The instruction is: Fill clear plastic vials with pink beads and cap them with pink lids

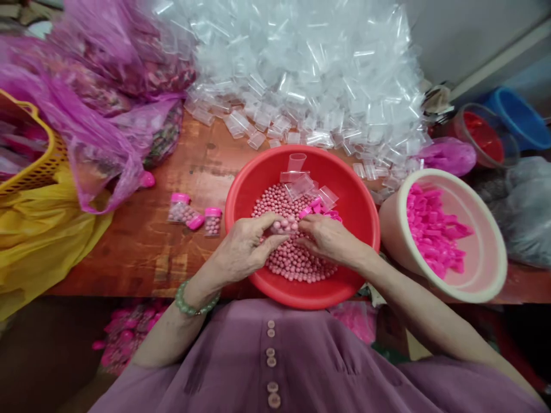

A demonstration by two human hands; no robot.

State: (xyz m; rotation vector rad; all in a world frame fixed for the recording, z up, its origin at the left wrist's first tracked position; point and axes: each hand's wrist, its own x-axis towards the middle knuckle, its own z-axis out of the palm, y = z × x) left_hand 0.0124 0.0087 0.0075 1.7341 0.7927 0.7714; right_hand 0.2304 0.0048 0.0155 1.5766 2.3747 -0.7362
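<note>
Over a red basin (241,195) of small pink beads (297,267), my left hand (247,244) pinches a small clear container (284,226) with pink beads in it. My right hand (329,238) is at the other end of that container, its fingers bent together; what lies between them is hidden. Clear empty containers (299,186) and bright pink caps (316,207) rest on the beads inside the basin. Left of the basin, a capped container (212,221) full of beads stands near two more capped containers (179,207).
Behind the basin rises a large heap of clear containers (301,69). A white bucket (486,246) of pink caps (434,235) stands at right. Purple bags (99,115), a yellow basket (51,155) and a yellow bag (51,235) crowd the left; a blue tub (520,120) sits far right.
</note>
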